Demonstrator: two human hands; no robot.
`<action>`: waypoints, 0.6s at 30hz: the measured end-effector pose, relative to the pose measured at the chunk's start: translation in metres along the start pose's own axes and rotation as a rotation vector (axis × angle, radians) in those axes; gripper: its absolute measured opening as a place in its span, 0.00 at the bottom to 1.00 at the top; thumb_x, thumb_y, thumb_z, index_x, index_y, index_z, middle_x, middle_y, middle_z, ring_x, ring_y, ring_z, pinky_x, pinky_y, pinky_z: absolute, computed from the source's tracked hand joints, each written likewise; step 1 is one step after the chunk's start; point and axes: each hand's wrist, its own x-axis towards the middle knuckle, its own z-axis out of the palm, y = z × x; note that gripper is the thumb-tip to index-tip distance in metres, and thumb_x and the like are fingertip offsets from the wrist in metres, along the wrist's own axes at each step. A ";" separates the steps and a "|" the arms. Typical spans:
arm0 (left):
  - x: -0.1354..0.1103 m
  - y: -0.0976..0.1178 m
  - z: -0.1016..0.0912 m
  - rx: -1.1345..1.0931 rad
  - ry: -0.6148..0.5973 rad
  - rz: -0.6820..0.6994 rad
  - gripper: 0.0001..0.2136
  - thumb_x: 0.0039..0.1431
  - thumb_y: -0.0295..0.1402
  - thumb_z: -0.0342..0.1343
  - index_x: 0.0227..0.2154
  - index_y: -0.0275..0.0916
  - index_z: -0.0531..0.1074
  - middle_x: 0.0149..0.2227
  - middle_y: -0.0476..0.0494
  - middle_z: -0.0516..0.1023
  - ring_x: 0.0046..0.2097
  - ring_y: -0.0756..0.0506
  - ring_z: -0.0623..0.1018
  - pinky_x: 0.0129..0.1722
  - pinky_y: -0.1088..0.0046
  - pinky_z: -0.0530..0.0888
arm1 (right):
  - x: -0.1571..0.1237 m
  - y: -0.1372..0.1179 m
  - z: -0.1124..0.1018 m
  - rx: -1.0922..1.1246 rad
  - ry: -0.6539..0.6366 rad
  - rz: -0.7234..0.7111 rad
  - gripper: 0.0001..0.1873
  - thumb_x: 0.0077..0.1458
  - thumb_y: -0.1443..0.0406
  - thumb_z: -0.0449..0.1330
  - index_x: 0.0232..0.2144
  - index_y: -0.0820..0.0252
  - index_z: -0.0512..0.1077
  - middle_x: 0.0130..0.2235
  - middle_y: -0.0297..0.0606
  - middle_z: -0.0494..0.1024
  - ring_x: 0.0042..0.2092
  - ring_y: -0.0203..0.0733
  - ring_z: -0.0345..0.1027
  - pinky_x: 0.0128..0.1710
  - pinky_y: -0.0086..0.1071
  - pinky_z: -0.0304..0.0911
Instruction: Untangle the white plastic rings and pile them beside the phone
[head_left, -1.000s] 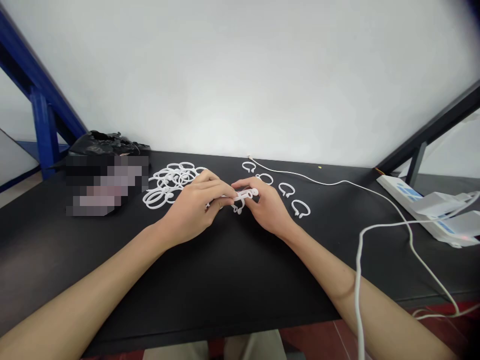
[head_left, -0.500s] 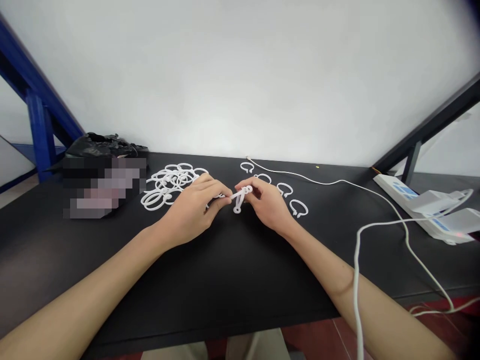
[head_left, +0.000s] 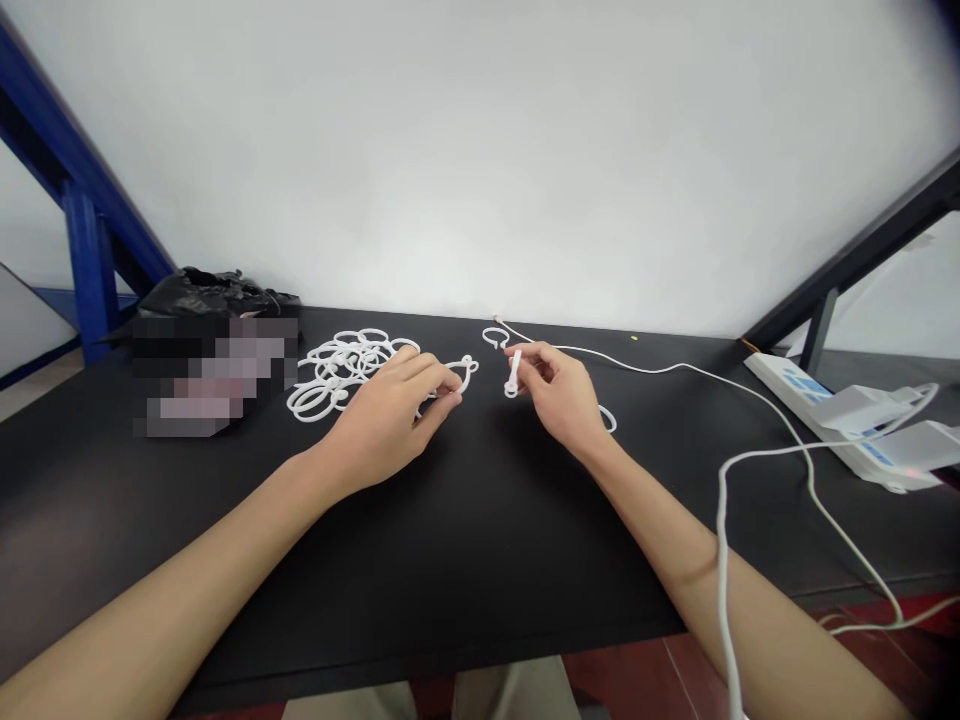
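Observation:
My left hand (head_left: 394,412) is closed on a white plastic ring (head_left: 459,375) that sticks out past its fingertips, just right of a tangled pile of white rings (head_left: 341,368). My right hand (head_left: 559,395) pinches another white ring (head_left: 513,374), held upright and edge-on, a short way from the left hand's ring. Both hands hover low over the black table (head_left: 450,540). A loose open ring (head_left: 494,336) lies behind the right hand, and part of another loose ring (head_left: 609,418) shows beside my right wrist.
A black plastic bag (head_left: 214,290) and a blurred-out object (head_left: 206,380) sit at the back left. A white cable (head_left: 675,366) runs across the table to a white power strip (head_left: 847,415) at the right. Blue steel frame (head_left: 82,250) stands at left.
The two hands, together on joined white rings a second ago, have drawn apart. Each hand now holds its own ring, and the right hand has moved right and back.

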 end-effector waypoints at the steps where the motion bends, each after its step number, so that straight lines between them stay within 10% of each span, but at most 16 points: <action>1: 0.000 0.000 0.000 0.004 0.006 0.003 0.05 0.67 0.31 0.49 0.36 0.39 0.69 0.34 0.47 0.74 0.38 0.45 0.66 0.40 0.67 0.67 | 0.000 0.002 -0.001 -0.058 0.003 -0.015 0.12 0.59 0.63 0.56 0.41 0.57 0.77 0.31 0.34 0.77 0.30 0.37 0.69 0.37 0.34 0.65; 8: 0.000 -0.002 0.002 0.024 0.001 0.048 0.06 0.66 0.30 0.50 0.37 0.39 0.72 0.36 0.45 0.74 0.40 0.45 0.67 0.42 0.66 0.68 | -0.003 0.010 0.000 -0.432 -0.090 -0.164 0.16 0.62 0.65 0.53 0.47 0.56 0.77 0.40 0.43 0.76 0.47 0.49 0.67 0.47 0.43 0.63; 18: -0.002 -0.003 0.004 -0.019 -0.024 0.114 0.06 0.66 0.31 0.51 0.38 0.40 0.72 0.38 0.46 0.77 0.40 0.45 0.67 0.43 0.66 0.69 | -0.020 -0.025 0.009 0.143 -0.214 -0.147 0.10 0.60 0.59 0.58 0.40 0.57 0.75 0.30 0.32 0.77 0.30 0.34 0.69 0.33 0.29 0.65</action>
